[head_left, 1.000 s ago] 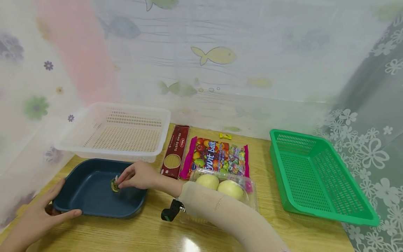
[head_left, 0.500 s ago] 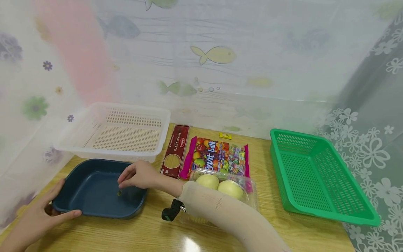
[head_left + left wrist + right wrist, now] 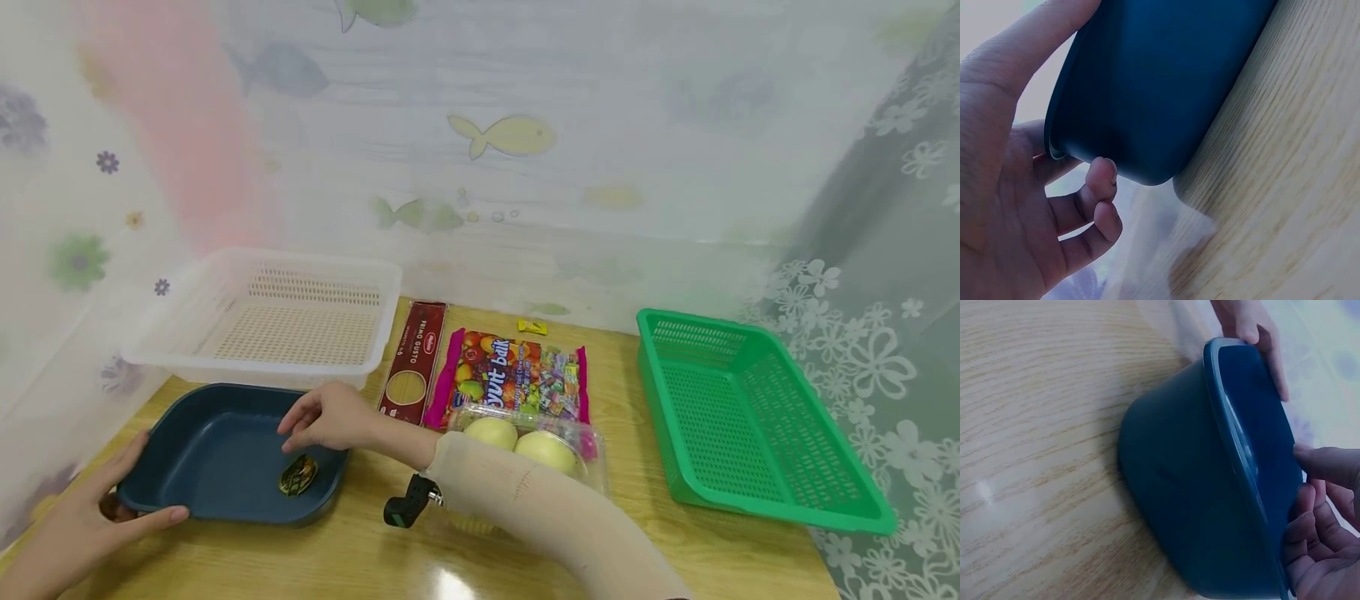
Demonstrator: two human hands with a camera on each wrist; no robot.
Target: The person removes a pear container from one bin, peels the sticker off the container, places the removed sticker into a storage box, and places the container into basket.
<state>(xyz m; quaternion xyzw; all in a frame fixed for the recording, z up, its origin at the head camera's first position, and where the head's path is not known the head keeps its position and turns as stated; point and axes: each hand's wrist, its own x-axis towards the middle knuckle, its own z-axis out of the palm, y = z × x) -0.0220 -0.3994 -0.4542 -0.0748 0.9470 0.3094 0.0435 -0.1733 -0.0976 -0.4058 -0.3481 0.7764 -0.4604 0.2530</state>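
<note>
A dark blue tray (image 3: 217, 450) sits on the wooden table at the near left. My left hand (image 3: 90, 517) grips its near left corner, thumb on the rim and fingers curled under it (image 3: 1094, 206). My right hand (image 3: 326, 417) hovers over the tray's right end with loosely bent fingers, holding nothing. A small green-gold wrapped piece (image 3: 297, 477) lies on the tray floor just below that hand. The right wrist view shows the tray's outer wall (image 3: 1210, 506), my right hand's fingers (image 3: 1325, 531) beside the rim and the left hand (image 3: 1254, 331) at the far end.
Behind the tray stands a white basket (image 3: 285, 312). A spaghetti pack (image 3: 412, 362), a candy bag (image 3: 510, 371) and a clear box of two yellow fruits (image 3: 525, 446) lie mid-table. A green basket (image 3: 742, 417) is at the right; a small yellow sweet (image 3: 531, 327) lies by the curtain.
My right hand pinched the small wrapped piece a second ago, then let it go; it now lies in the tray toward the near right. The left hand still holds the tray.
</note>
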